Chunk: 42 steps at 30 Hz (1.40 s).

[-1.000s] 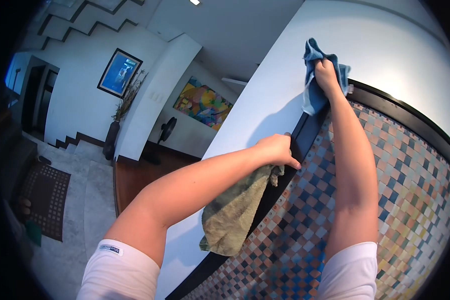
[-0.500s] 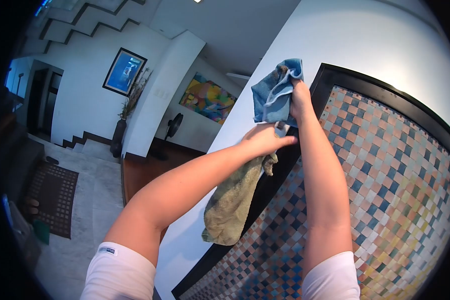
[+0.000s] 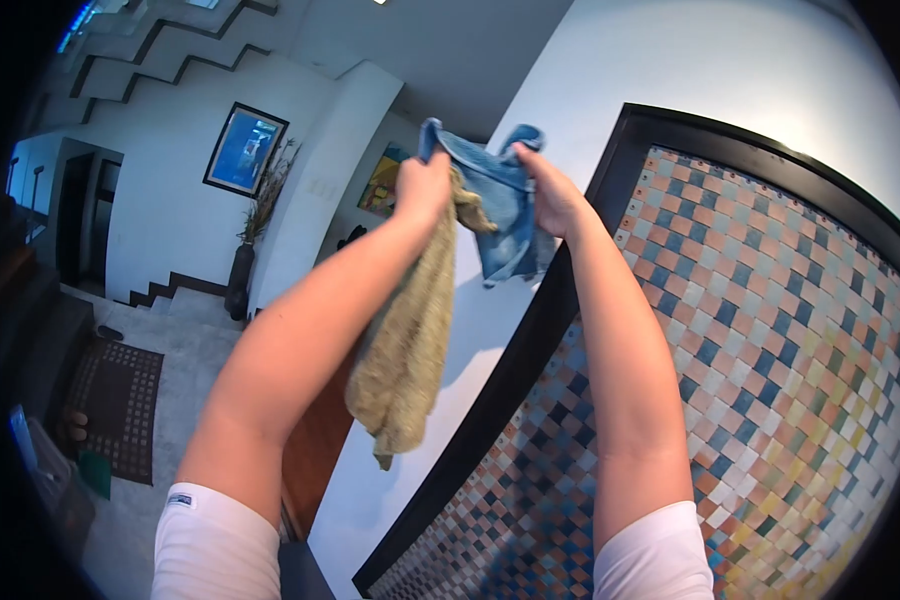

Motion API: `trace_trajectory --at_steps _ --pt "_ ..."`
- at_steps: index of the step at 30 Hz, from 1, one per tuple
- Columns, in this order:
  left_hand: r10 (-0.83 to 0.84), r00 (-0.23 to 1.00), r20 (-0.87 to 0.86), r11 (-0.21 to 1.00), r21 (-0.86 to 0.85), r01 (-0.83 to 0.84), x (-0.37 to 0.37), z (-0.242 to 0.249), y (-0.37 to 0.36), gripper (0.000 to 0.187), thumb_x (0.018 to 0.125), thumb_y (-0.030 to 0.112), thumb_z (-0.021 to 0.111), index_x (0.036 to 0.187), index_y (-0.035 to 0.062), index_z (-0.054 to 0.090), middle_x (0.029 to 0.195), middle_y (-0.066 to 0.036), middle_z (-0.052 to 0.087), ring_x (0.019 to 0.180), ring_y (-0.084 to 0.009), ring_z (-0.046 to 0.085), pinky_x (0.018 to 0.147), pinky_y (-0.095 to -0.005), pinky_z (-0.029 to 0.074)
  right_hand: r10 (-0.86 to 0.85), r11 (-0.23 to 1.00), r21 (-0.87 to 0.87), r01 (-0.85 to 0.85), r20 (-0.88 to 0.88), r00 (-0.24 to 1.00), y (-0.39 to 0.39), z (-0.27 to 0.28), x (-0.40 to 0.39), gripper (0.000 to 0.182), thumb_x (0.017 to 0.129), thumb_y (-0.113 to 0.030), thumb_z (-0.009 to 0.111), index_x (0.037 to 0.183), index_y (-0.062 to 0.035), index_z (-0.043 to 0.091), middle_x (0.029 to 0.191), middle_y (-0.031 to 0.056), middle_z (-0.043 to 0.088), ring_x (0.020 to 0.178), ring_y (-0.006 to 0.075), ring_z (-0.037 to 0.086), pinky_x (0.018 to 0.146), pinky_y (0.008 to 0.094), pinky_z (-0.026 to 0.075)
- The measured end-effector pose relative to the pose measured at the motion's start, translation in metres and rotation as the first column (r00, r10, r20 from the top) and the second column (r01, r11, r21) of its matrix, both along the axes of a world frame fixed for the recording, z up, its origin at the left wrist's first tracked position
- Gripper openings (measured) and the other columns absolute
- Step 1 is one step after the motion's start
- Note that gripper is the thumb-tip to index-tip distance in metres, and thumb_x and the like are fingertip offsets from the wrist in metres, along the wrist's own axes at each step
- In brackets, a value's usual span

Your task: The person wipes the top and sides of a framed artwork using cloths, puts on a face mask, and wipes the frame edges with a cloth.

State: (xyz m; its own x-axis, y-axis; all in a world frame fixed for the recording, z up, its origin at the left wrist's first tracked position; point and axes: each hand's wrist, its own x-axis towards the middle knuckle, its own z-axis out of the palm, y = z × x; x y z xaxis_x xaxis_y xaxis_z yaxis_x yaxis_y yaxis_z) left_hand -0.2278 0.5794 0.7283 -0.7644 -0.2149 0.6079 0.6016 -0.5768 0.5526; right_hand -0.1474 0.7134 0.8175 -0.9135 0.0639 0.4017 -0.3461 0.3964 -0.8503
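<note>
A blue cloth (image 3: 500, 190) is stretched between my two raised hands, its lower part hanging loose. My left hand (image 3: 425, 185) is closed around one corner of it and also grips an olive-green cloth (image 3: 405, 340), which dangles below the fist. At the other end, my right hand (image 3: 553, 195) pinches the blue cloth near its top edge. Both cloths are held in the air in front of the white wall, to the left of the woven panel (image 3: 750, 330) with its dark frame (image 3: 610, 190).
A framed blue picture (image 3: 246, 147) hangs on the far wall beside a tall dark vase (image 3: 240, 280) with dried stems. Stairs climb at upper left. A brown mat (image 3: 115, 400) lies on the grey floor. Part of a colourful painting (image 3: 382, 180) shows behind my left hand.
My left hand has moved up and left, carrying the olive-green cloth, and now grips a corner of the blue cloth. My right hand has shifted left, and the blue cloth is spread wider.
</note>
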Motion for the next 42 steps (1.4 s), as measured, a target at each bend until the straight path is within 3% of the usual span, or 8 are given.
trace_trajectory --at_steps 8,12,17,21,25,28,30,42 --pt "-0.082 0.996 -0.028 0.882 -0.467 0.06 -0.044 -0.004 -0.01 0.05 0.086 0.044 0.057 0.086 -0.0053 0.065 0.08 -0.011 0.064 0.073 -0.0178 0.058 0.068 -0.0322 0.046 -0.202 0.801 0.59 0.1 0.109 0.973 -0.027 0.013 0.03 0.046 0.077 -0.035 0.075 0.105 -0.0016 0.063 0.101 0.0076 0.064 0.092 0.0184 0.061 0.084 0.0371 0.05" --pt "-0.134 0.991 0.017 0.764 -0.635 0.114 -0.035 -0.012 -0.003 0.062 0.083 0.058 0.058 0.082 -0.0034 0.064 0.077 -0.01 0.061 0.07 -0.0178 0.056 0.066 -0.0325 0.046 -0.342 0.935 0.014 0.356 -0.244 0.908 -0.002 0.048 0.019 0.027 0.08 -0.016 0.065 0.093 0.0064 0.062 0.081 0.0141 0.063 0.067 0.0239 0.064 0.061 0.0359 0.055" --pt "-0.233 0.961 -0.149 0.57 -0.822 0.011 0.029 -0.013 0.014 0.076 0.074 0.068 0.061 0.096 -0.0044 0.065 0.092 -0.019 0.065 0.085 -0.0239 0.063 0.078 -0.0324 0.048 -0.521 0.604 -0.311 0.734 -0.851 0.069 0.018 0.128 0.056 0.032 0.066 -0.017 0.069 0.083 0.0057 0.053 0.085 0.0218 0.058 0.081 0.0338 0.059 0.077 0.0432 0.047" --pt "-0.193 0.885 -0.425 0.585 -0.774 -0.244 0.06 -0.02 0.057 0.101 0.064 0.071 0.067 0.125 -0.0065 0.048 0.098 -0.024 0.064 0.098 -0.0323 0.063 0.086 -0.0374 0.048 0.28 0.39 -0.282 0.877 -0.871 -0.404 -0.025 0.132 0.101 0.038 0.075 -0.007 0.06 0.108 -0.0058 0.04 0.111 0.0194 0.044 0.098 0.0376 0.051 0.089 0.0431 0.041" --pt "-0.213 0.876 -0.433 0.594 -0.769 -0.236 0.085 -0.018 0.074 0.094 0.072 0.066 0.064 0.124 -0.0091 0.044 0.095 -0.025 0.065 0.095 -0.0339 0.064 0.083 -0.0383 0.05 0.397 -0.11 -0.213 0.971 -0.905 -0.154 -0.009 0.139 0.091 0.04 0.081 -0.007 0.048 0.118 -0.02 0.042 0.11 0.0091 0.052 0.103 0.0315 0.054 0.088 0.0495 0.039" --pt "-0.248 0.901 -0.356 0.591 -0.793 -0.15 0.09 -0.015 0.078 0.081 0.078 0.059 0.062 0.118 -0.0095 0.043 0.092 -0.024 0.065 0.09 -0.0328 0.065 0.078 -0.0382 0.051 -0.14 -0.456 0.246 0.855 -0.969 0.204 0.006 0.13 0.084 0.042 0.086 -0.011 0.043 0.127 -0.0214 0.041 0.115 0.0095 0.058 0.115 0.0314 0.052 0.094 0.0518 0.036" --pt "-0.281 0.901 -0.33 0.598 -0.794 -0.104 0.088 -0.016 0.08 0.082 0.078 0.057 0.063 0.119 -0.0105 0.042 0.092 -0.024 0.065 0.09 -0.0325 0.065 0.078 -0.0382 0.051 -0.11 -0.644 0.266 0.718 -0.96 0.257 0.008 0.119 0.084 0.042 0.09 -0.019 0.043 0.131 -0.0229 0.041 0.122 0.0088 0.058 0.121 0.0312 0.048 0.1 0.0526 0.032" --pt "-0.194 0.919 -0.343 0.668 -0.732 -0.132 0.086 -0.02 0.085 0.075 0.076 0.052 0.066 0.116 -0.008 0.043 0.098 -0.024 0.063 0.093 -0.0352 0.063 0.08 -0.0407 0.05 -0.366 -0.669 0.446 0.595 -0.894 0.259 -0.015 0.129 0.057 0.037 0.096 -0.029 0.038 0.126 -0.0145 0.054 0.131 0.0089 0.052 0.126 0.0283 0.044 0.102 0.0535 0.027"
